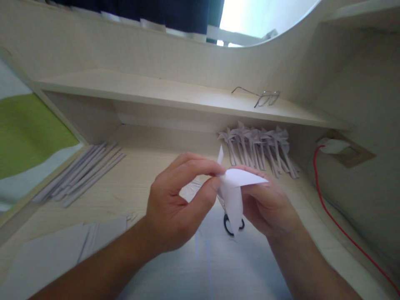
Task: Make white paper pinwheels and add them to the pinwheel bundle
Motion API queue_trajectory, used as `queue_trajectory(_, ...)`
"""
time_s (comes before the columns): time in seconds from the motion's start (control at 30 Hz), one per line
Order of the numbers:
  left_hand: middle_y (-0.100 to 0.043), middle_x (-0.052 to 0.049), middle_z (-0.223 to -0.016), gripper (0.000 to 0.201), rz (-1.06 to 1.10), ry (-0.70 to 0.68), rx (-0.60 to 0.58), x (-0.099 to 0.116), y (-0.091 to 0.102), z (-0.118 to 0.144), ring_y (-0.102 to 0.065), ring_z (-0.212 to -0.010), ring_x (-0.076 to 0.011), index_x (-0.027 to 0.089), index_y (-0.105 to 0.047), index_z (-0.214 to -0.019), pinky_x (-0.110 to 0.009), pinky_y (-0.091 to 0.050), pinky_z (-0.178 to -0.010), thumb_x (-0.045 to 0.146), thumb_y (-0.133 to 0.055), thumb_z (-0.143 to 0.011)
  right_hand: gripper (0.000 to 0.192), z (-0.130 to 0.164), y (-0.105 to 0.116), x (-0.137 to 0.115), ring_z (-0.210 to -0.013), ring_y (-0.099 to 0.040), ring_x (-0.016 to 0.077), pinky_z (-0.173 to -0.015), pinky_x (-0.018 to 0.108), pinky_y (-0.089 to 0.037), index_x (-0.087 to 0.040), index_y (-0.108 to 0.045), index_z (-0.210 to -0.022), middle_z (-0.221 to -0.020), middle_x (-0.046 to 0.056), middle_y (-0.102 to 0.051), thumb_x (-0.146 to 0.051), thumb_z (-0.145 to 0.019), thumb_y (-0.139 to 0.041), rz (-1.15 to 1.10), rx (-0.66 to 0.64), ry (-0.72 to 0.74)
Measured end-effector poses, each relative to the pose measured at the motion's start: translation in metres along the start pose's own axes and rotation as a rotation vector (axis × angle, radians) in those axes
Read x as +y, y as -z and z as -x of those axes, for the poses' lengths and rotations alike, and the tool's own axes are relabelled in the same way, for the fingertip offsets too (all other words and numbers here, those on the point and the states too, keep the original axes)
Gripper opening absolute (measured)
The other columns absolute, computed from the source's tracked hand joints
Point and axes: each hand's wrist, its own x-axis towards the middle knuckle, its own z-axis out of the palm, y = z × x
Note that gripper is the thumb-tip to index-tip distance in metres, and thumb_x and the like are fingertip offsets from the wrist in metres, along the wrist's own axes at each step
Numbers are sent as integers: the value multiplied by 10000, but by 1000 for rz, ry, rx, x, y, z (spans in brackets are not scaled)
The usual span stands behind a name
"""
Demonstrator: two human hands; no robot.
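A white paper pinwheel is held up in the middle of the view, its pointed blades spreading out and downward. My left hand pinches it near the centre between thumb and forefinger. From the right side my right hand grips the same paper, and its fingers are partly hidden behind the blades. Below and behind the pinwheel lies a pair of scissors with black handles, partly covered by a blade.
Several finished paper pinwheels on sticks lie at the back right. Rolled paper sticks lie at the left, with paper sheets nearer me. Eyeglasses rest on the shelf. A red cable runs down the right wall.
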Motion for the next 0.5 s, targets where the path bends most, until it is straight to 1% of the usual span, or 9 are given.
queue_trajectory(0.13, -730, -18, -1025, 239, -13, 11, 4, -8, -3, 0, -670, -976, -162, 233, -743, -1074, -315, -513, -889, 70, -686, -909, 73, 0, -1, -1, -625, -607, 118, -637, 226, -498, -213, -781, -776, -673, -15, -696, -218, -757, -851, 38, -33, 23)
queue_trajectory(0.23, -728, -10, -1008, 211, -5, 42, 18, -13, -5, 0, -667, -956, -160, 247, -751, -1058, -310, -514, -872, 99, -685, -924, 25, -1, 1, 0, -642, -605, 121, -640, 240, -484, -210, -783, -816, -712, -8, -705, -217, -840, -786, 96, -31, 28)
queue_trajectory(0.4, -731, 2, -997, 182, 41, 115, 45, -18, -7, 1, -661, -933, -152, 267, -759, -1044, -303, -524, -865, 137, -697, -932, 32, -1, 9, 3, -713, -651, 121, -709, 245, -503, -206, -790, -887, -813, 2, -742, -205, -872, -762, 204, -2, 84)
queue_trajectory(0.5, -737, 19, -990, 192, 83, 152, 90, -20, -9, 3, -669, -920, -140, 281, -748, -1040, -287, -533, -869, 136, -723, -917, 63, 2, 8, 5, -730, -678, 130, -701, 245, -520, -235, -806, -929, -834, 3, -771, -223, -879, -770, 252, 17, 137)
